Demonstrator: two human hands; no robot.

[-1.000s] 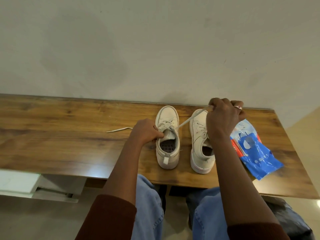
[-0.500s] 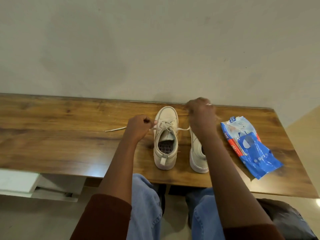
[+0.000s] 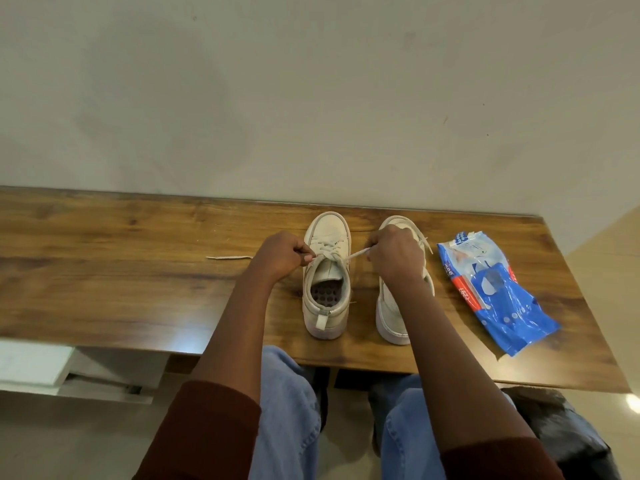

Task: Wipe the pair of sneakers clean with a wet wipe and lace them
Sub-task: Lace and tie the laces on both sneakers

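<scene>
- Just left of frame centre, the left hand [image 3: 282, 252]: fingers curled, thumb and forefinger pinching one end of a pale lace [image 3: 356, 253] at the collar of the centre sneaker [image 3: 327, 306].
- Just right of centre, the right hand [image 3: 394, 256]: fingers curled in, gripping the other end of the same lace, drawn taut between both hands across the top eyelets.
- About the centre sneaker: off-white, upright on its sole, heel toward the bottom of the frame, toe toward the wall [image 3: 311, 98], laced crosswise over the tongue, dotted insole visible inside.
- Just to its right, the second sneaker [image 3: 391, 317], pointing the same way and not touching the first; middle hidden under the right hand and forearm, only toe and heel showing.
- Flat on the wooden surface [image 3: 104, 271], a loose lace tail [image 3: 230, 258] running leftward from behind the left hand.
- At the right of the frame, a blue and white pack of wipes [image 3: 495, 289], lying flat near the second sneaker but apart from it.
- Along the bottom of the frame, dark red sleeves [image 3: 214, 434] and blue jeans [image 3: 287, 410] below the surface's near edge.
</scene>
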